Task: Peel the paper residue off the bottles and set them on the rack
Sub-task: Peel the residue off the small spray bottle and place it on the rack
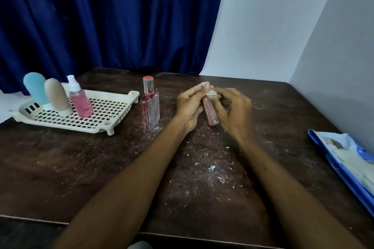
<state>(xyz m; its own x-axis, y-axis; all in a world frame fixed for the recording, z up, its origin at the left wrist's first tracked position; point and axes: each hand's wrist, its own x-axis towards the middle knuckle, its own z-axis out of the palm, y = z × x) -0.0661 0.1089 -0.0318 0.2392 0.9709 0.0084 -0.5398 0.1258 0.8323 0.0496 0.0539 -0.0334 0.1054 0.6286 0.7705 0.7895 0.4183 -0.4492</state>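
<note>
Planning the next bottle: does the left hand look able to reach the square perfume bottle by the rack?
Likely yes, once freed: the left hand holds the small pink bottle; the perfume bottle stands close on its left, nothing between.

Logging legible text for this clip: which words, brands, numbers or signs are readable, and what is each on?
No text is readable anywhere.
Blue packet: a printed picture; any lettering is too blurred.
Small pink bottle, held by the left hand and right hand: any print is too small to tell.
Perfume bottle and spray bottle: no label visible.
</note>
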